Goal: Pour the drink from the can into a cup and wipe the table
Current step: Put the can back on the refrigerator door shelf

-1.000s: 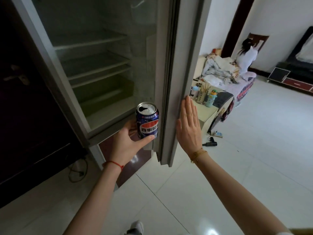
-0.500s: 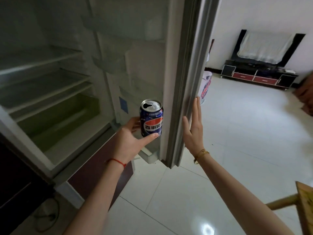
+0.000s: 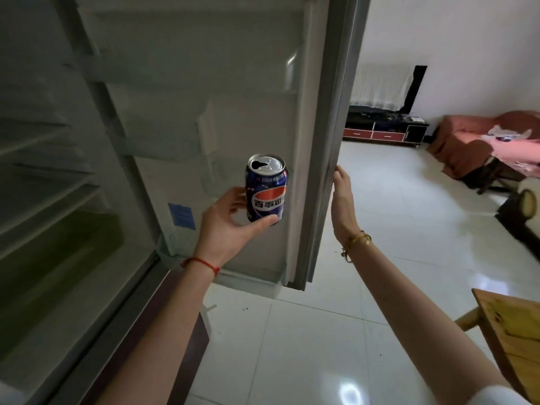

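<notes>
The can (image 3: 266,190) sits upright in the left hand's grip near the centre of the view, in front of the inner face of the open fridge door (image 3: 222,118); its top is already open, the dark mouth at about ten o'clock on the lid.

The fridge (image 3: 49,200) fills the nine o'clock side, its shelves bare and dim. The pale tiled floor (image 3: 380,258) spreads from six toward three o'clock. A pink-covered sofa (image 3: 479,141) lies at two to three o'clock, a low dark cabinet (image 3: 385,131) at one o'clock, and a wooden table corner (image 3: 514,331) at four to five o'clock.

Both forearms reach up from the bottom edge. The left hand (image 3: 228,226) curls round the can's lower half, thumb across the front, a red string at the wrist. The right hand (image 3: 343,206) is held flat, fingers straight and together, fingertips against the door's outer edge, a gold bracelet (image 3: 355,242) on the wrist.
</notes>
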A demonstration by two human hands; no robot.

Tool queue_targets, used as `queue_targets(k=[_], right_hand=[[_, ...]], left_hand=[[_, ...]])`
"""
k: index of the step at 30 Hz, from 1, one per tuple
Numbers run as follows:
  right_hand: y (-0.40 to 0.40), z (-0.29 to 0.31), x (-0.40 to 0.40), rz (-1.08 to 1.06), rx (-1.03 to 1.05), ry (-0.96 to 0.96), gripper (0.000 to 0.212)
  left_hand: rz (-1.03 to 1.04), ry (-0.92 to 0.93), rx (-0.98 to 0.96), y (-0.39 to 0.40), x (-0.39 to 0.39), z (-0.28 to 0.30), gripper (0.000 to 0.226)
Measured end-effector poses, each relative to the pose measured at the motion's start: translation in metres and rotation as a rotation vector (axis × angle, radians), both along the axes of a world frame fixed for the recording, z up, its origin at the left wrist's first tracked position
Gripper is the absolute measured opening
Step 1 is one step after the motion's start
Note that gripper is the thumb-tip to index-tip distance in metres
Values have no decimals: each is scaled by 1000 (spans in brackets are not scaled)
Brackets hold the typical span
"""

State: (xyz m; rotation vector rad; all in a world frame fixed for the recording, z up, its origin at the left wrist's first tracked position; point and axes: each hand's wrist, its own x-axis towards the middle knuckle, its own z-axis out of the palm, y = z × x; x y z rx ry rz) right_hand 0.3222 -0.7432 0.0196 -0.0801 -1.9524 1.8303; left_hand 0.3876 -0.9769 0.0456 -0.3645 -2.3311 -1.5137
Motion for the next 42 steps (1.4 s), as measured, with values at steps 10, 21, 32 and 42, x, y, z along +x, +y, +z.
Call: queue_targets(k=[10,21,32,42], right_hand=[[12,18,-47,11,-95,-76,50],[25,17,-84,16,-93,-76,48],[31,11,-105,-4,-44,-59,67],[26,12,-106,-34,-61,-53,67]], left_hand=[[-117,34,-51,1,-74,39,47],[-165,-118,-190,6,-156,53,56],[-349,-264,-408,7,-183,60,48],[-365,-288,-482,5,-183,67,65]])
